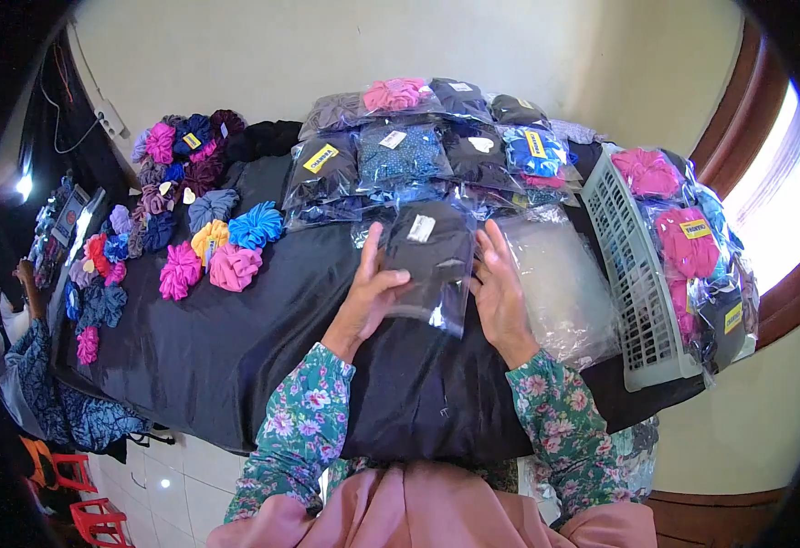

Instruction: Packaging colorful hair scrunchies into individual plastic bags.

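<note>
My left hand (372, 288) grips the left edge of a clear plastic bag holding a black fabric item (431, 253), its thumb lying over the front. A small white label is on that item. At the bag's right edge is my right hand (499, 291), fingers raised; whether it pinches the bag is not plain. Behind the bag, filled clear bags (403, 157) are piled in rows, with dark, blue and pink fabric inside. Beside my right hand lies a stack of clear plastic bags (564, 288). Loose fabric scrunchies (235, 267) in pink, yellow and blue sit to the left.
A white plastic basket (636, 288) with bagged scrunchies stands at the right of the black-covered table (235, 342). More loose scrunchies (157, 212) are heaped at the far left. Another person's arm (30, 288) shows at the left rim. Red plastic stools (98, 520) stand on the floor.
</note>
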Motion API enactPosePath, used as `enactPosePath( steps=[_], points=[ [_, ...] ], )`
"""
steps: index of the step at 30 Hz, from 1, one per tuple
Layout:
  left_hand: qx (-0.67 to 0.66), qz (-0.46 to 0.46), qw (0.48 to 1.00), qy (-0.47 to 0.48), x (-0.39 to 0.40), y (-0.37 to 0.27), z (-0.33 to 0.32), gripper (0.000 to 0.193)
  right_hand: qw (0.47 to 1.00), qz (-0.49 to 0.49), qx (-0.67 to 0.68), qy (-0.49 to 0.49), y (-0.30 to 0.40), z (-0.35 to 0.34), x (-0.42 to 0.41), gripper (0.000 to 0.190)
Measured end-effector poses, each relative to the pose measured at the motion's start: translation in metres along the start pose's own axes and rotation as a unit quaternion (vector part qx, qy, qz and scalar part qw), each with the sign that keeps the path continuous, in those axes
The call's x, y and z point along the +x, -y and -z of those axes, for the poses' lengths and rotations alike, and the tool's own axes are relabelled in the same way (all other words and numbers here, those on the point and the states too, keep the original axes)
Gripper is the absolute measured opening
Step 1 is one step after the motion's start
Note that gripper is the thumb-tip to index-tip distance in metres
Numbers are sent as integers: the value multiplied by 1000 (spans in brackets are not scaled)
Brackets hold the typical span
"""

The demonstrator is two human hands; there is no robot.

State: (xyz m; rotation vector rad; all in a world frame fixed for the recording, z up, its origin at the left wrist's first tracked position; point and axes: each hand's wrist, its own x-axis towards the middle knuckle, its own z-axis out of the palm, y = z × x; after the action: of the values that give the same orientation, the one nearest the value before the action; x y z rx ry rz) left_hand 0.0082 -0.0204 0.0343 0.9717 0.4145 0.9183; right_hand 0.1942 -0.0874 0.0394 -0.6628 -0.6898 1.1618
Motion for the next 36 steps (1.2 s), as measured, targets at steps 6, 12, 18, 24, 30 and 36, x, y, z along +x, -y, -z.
enactPosePath(
  steps=[6, 12, 18, 24, 30, 36],
  points=[
    [-86, -70, 994, 22, 0, -2, -3, 86, 952, 136, -246, 123, -2, -4, -9, 87],
    [-24, -129, 991, 39, 1, 6, 0, 94, 909, 175, -356, 129, 0, -12, -12, 91],
    [164, -121, 978, 46, 2, 8, -7, 108, 813, 266, -518, 12, -11, 3, 0, 40],
    [411, -211, 886, -39, 7, 22, 4, 83, 875, 190, -445, 24, -14, -9, -11, 54],
    [330, -235, 914, -8, 4, 24, -11, 71, 805, 269, -527, -46, -24, 5, -2, 65],
    [435, -247, 866, 2, -9, 29, -32, 75, 820, 279, -492, -93, -20, 8, 0, 51]
  ],
)
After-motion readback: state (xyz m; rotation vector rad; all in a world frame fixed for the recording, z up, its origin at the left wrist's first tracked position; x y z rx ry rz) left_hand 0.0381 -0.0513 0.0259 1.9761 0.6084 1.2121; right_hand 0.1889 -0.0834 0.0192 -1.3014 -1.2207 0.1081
